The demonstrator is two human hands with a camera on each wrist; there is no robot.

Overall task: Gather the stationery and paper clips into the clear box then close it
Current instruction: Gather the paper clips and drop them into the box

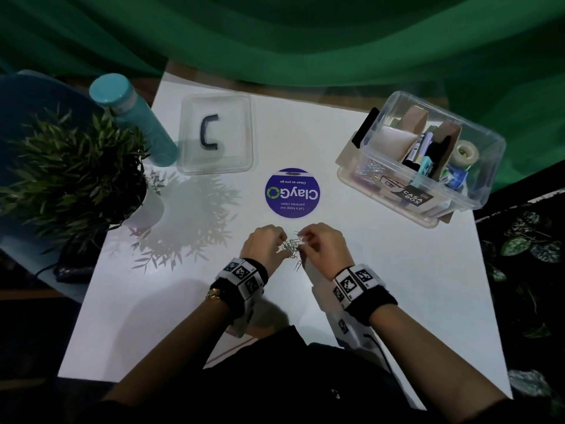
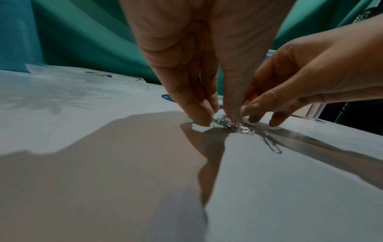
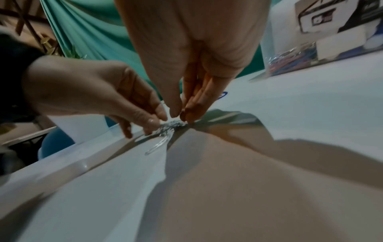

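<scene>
Both hands [image 1: 293, 247] pinch paper clips [image 1: 291, 245]; cluster half hidden; clear box [image 1: 422, 157] lidless.

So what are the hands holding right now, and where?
Both hands pinch a small pile of paper clips from either side with their fingertips; one clip lies loose beside it.

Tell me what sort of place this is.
Probably a staged recording setup, not a working office: a green backdrop cloth hangs behind a white table, dressed with a potted plant and a round ClayGo sticker about keeping pantries clean.
</scene>
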